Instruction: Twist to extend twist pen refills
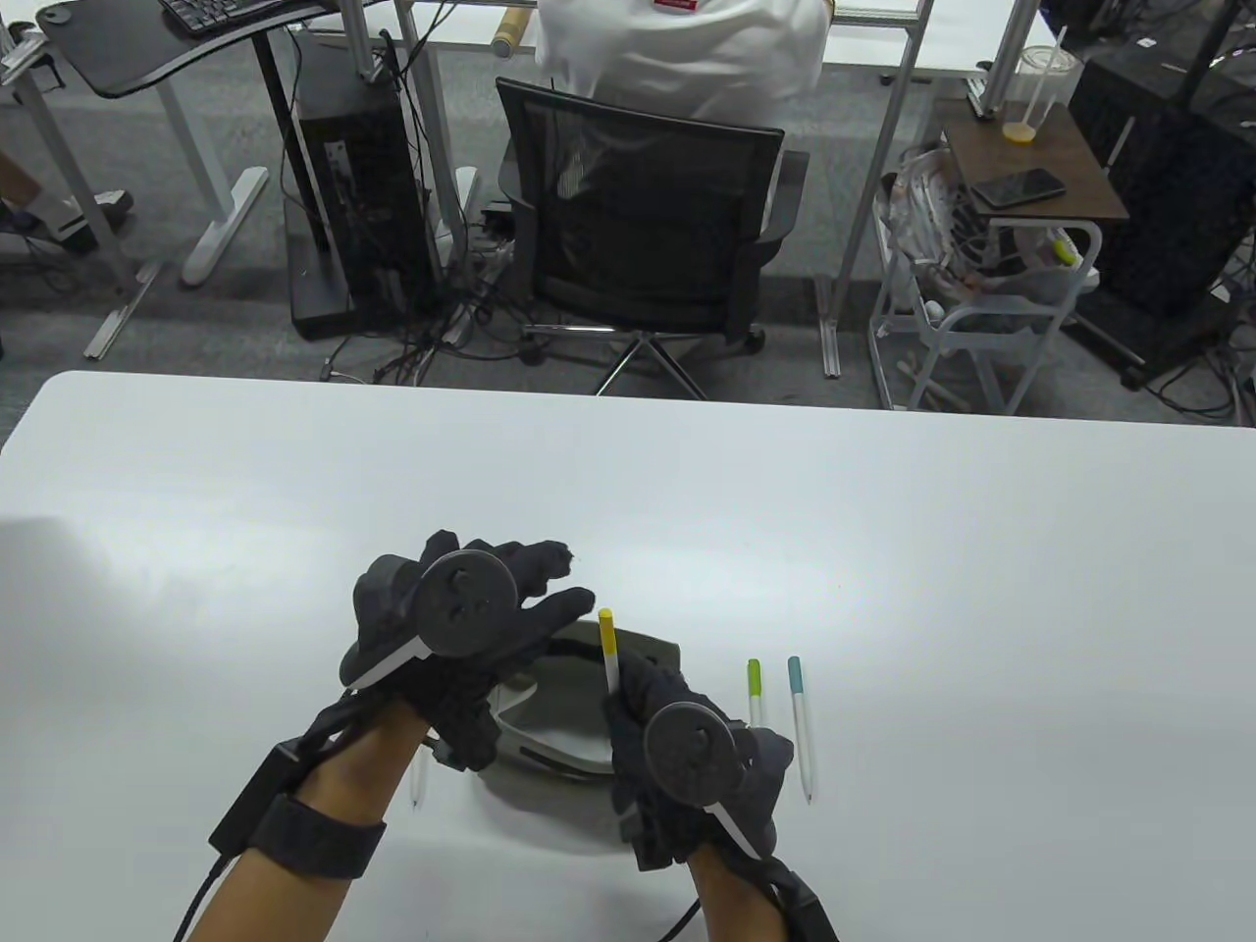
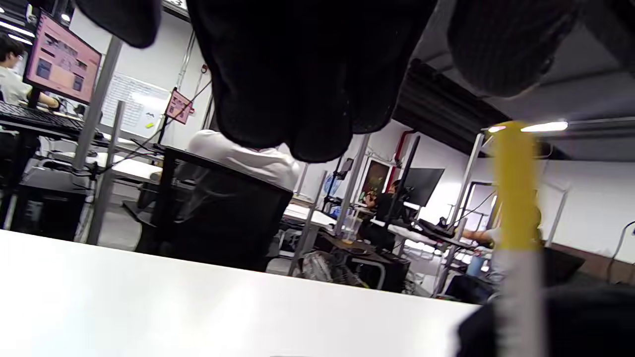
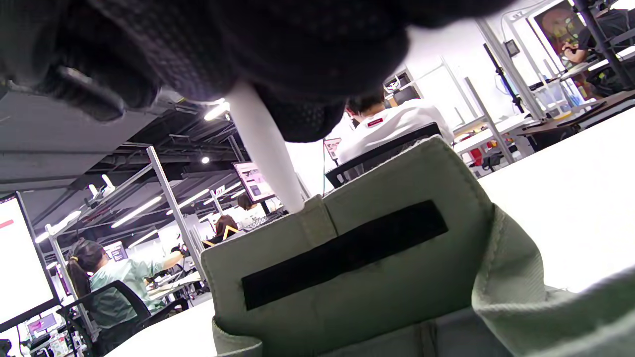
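My right hand [image 1: 677, 726] grips a white twist pen with a yellow top [image 1: 608, 648] by its lower barrel and holds it upright over a pale green fabric pouch [image 1: 589, 706]. The pen shows blurred in the left wrist view [image 2: 516, 198], and its white barrel shows in the right wrist view [image 3: 265, 148]. My left hand [image 1: 520, 599] hovers just left of the pen's top with fingers spread, holding nothing. A green-topped pen [image 1: 755, 692] and a blue-topped pen [image 1: 801, 726] lie on the table to the right. Another white pen [image 1: 418, 780] lies under my left wrist.
The white table [image 1: 883, 549] stretches wide around the hands. The pouch with its black velcro strip [image 3: 342, 253] lies open between the hands. A black office chair [image 1: 638, 235] and a side cart [image 1: 991, 294] stand beyond the table's far edge.
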